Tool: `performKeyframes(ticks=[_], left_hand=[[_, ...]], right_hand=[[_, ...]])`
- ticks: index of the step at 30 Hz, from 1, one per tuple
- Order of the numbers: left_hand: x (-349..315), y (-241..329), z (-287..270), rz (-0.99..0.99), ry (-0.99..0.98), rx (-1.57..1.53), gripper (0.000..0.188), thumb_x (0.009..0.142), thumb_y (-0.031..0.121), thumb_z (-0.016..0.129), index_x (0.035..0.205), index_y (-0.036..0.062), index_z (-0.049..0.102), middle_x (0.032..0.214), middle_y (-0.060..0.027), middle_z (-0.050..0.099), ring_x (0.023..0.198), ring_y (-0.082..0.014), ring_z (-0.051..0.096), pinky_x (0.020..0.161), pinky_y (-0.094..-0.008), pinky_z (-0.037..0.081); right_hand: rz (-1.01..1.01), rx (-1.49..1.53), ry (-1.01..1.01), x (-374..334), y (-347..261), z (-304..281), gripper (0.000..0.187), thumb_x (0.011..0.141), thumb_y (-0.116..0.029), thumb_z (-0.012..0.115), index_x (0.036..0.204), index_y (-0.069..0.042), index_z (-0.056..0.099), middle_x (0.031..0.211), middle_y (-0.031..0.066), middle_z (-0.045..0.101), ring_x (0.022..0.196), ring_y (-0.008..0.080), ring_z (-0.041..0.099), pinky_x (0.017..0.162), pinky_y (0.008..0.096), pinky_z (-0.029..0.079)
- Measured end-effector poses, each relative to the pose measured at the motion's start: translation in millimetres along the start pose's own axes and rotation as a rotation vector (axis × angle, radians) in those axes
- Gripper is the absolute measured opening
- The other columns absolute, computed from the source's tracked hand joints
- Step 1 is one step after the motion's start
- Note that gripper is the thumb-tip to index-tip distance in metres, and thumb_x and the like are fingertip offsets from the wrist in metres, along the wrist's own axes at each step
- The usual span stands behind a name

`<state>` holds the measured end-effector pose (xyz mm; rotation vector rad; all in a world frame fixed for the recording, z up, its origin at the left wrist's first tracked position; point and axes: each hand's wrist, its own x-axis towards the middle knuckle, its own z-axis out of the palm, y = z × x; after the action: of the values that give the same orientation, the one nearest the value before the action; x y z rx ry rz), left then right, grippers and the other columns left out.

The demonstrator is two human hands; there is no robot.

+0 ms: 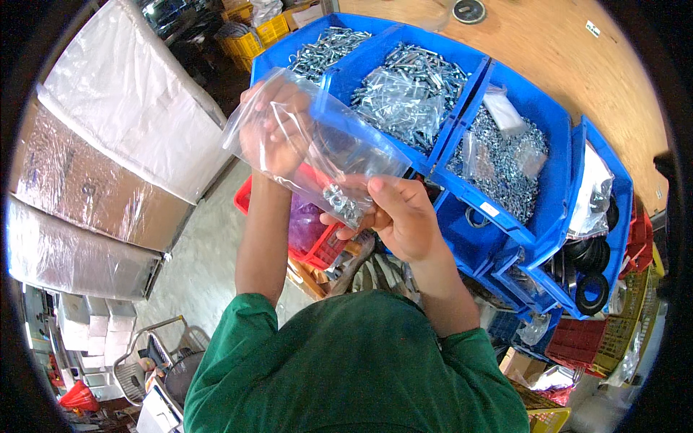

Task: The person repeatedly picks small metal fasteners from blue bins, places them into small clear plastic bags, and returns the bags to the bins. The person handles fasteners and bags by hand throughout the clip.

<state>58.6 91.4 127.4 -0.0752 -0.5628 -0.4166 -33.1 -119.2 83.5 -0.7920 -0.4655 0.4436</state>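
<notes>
A clear plastic bag is stretched between my two hands. Small shiny metal parts, which look like nuts or other fasteners, are gathered in its lower right corner. My left hand has curled fingers at the bag's upper left end, seen partly through the film. At the lower right, my right hand pinches the bag beside the metal parts, thumb uppermost. Just beyond the bag, a blue bin contains bolt-like metal pieces and clear bags. The neighbouring blue bin has many small metal fasteners and a few small packets.
Another blue bin of long fasteners sits at the far left of the row. Black rings lie in a bin on the right. Below my hands is a red basket with a purple bag. Plastic-wrapped boxes stand left.
</notes>
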Motion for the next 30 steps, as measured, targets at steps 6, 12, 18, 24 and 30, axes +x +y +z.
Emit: performKeyframes(ticks=[6, 12, 18, 24, 30], left_hand=[[4.9, 0.2, 3.4, -0.019, -0.092, 0.171, 0.033, 0.100, 0.024, 0.041, 0.071, 0.0097, 0.046, 0.066, -0.0024, 0.041, 0.063, -0.0117, 0.040, 0.051, -0.0249, 0.038], [8.1, -1.6, 12.6, -0.092, -0.095, 0.106, 0.034, 0.100, 0.025, 0.041, 0.070, 0.0094, 0.045, 0.064, -0.0028, 0.041, 0.064, -0.0130, 0.039, 0.051, -0.0251, 0.038], [7.5, -3.9, 12.8, -0.022, -0.025, 0.174, 0.034, 0.099, 0.024, 0.041, 0.069, 0.0087, 0.045, 0.062, -0.0036, 0.040, 0.063, -0.0140, 0.039, 0.049, -0.0256, 0.039], [5.2, -2.8, 8.0, -0.043, -0.052, 0.244, 0.033, 0.097, 0.025, 0.045, 0.069, 0.0084, 0.047, 0.063, -0.0033, 0.042, 0.062, -0.0134, 0.041, 0.048, -0.0261, 0.039], [-1.8, -0.2, 5.3, -0.071, -0.012, 0.241, 0.031, 0.096, 0.025, 0.046, 0.069, 0.0096, 0.049, 0.066, -0.0031, 0.045, 0.061, -0.0132, 0.042, 0.049, -0.0269, 0.040]], right_hand=[[-0.051, -0.107, 0.035, -2.6, -3.1, 10.4, 0.033, 0.100, -0.011, 0.058, 0.127, 0.007, 0.056, 0.113, 0.0199, 0.068, 0.097, 0.0339, 0.072, 0.076, 0.0404, 0.063], [-0.080, 0.064, 0.068, 4.5, 8.7, 3.2, 0.020, 0.102, -0.014, 0.055, 0.114, 0.003, 0.056, 0.099, 0.0232, 0.069, 0.076, 0.0290, 0.072, 0.065, 0.0371, 0.063], [-0.035, 0.148, 0.083, 4.1, 11.2, 7.1, 0.031, 0.100, -0.013, 0.059, 0.127, 0.001, 0.052, 0.106, 0.0175, 0.068, 0.086, 0.0283, 0.072, 0.075, 0.0396, 0.061], [-0.019, -0.128, 0.066, 12.5, 14.4, 1.7, 0.026, 0.097, -0.011, 0.064, 0.119, 0.003, 0.060, 0.109, 0.0195, 0.068, 0.086, 0.0274, 0.072, 0.069, 0.0361, 0.059], [0.050, -0.109, 0.194, 13.9, 16.1, -1.3, 0.026, 0.098, -0.018, 0.064, 0.115, 0.002, 0.061, 0.109, 0.0168, 0.067, 0.083, 0.0222, 0.069, 0.064, 0.0337, 0.057]])
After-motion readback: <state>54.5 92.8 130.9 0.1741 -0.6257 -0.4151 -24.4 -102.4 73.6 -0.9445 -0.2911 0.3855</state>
